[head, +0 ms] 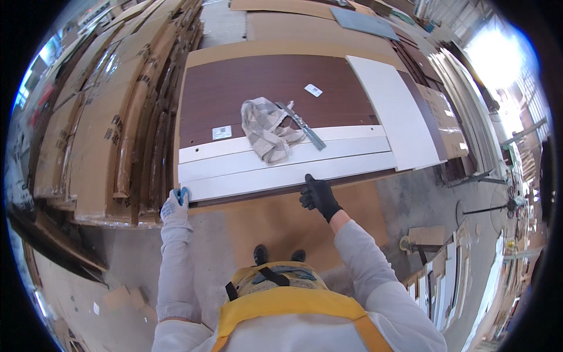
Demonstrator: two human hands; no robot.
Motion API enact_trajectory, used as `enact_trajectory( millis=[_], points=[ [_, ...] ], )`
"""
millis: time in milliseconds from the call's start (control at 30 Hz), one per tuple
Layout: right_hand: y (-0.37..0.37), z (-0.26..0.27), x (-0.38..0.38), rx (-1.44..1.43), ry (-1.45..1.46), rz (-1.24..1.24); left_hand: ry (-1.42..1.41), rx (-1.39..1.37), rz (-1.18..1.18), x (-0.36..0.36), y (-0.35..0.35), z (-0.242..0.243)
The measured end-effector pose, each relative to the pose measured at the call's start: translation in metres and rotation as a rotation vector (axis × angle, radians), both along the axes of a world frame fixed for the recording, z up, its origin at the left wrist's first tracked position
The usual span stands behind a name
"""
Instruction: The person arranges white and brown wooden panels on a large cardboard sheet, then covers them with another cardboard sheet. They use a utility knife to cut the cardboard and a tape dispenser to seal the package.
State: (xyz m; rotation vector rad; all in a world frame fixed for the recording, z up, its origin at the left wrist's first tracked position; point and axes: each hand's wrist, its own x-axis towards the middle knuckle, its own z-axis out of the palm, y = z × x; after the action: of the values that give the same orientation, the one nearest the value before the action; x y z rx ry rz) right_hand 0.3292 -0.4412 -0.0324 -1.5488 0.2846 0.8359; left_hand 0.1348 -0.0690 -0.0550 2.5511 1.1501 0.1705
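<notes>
My left hand (176, 205), in a white and blue work glove, grips the front left corner of the front white board (246, 182). At that board's front edge is my right hand (319, 196) in a black glove, thumb pointing up over the edge and fingers curled; whether they press on the board cannot be told. Two more white strips lie behind it, the rear one (220, 144) with a hole near each end. A crumpled checked rag (264, 127) rests across the strips, with a slim metal strip (308, 130) partly over it. Beneath is a dark brown wood-grain panel (259, 79) bearing labels.
A wide white board (391, 105) lies crosswise at the right. Tall stacks of cardboard-wrapped panels (103, 132) line the left. Cardboard (360, 215) covers the floor by my feet. Upright board offcuts (440, 281) and a fan-like stand (488, 210) are at the right.
</notes>
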Motion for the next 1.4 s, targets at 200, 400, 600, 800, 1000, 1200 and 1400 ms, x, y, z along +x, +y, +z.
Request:
enact_trajectory(
  millis=[200,400,600,800,1000,1200,1400],
  points=[
    [0.005,0.024,0.046,-0.191,-0.536,0.017,-0.256,0.163,0.107,0.005,0.033,0.029],
    [0.036,0.024,0.122,-0.898,-1.186,0.49,-0.458,0.072,-0.418,0.098,-0.033,0.038],
    [0.034,0.007,0.119,-0.991,-0.876,0.464,-0.312,-0.025,-0.464,0.225,-0.105,0.028],
    [-0.056,-0.015,0.077,-0.984,-0.976,0.171,-0.133,0.085,-0.473,0.28,-0.179,0.009],
    [-0.032,-0.002,0.037,-0.945,-1.15,0.247,-0.223,-0.008,-0.758,0.292,-0.253,0.0],
    [-0.007,0.006,0.016,-0.885,-1.015,0.199,-0.288,-1.279,-0.605,0.276,-0.239,0.02],
    [-0.044,-0.022,-0.001,-0.651,-1.02,0.007,-0.878,-2.02,-0.273,0.238,-0.128,0.051]
  ],
)
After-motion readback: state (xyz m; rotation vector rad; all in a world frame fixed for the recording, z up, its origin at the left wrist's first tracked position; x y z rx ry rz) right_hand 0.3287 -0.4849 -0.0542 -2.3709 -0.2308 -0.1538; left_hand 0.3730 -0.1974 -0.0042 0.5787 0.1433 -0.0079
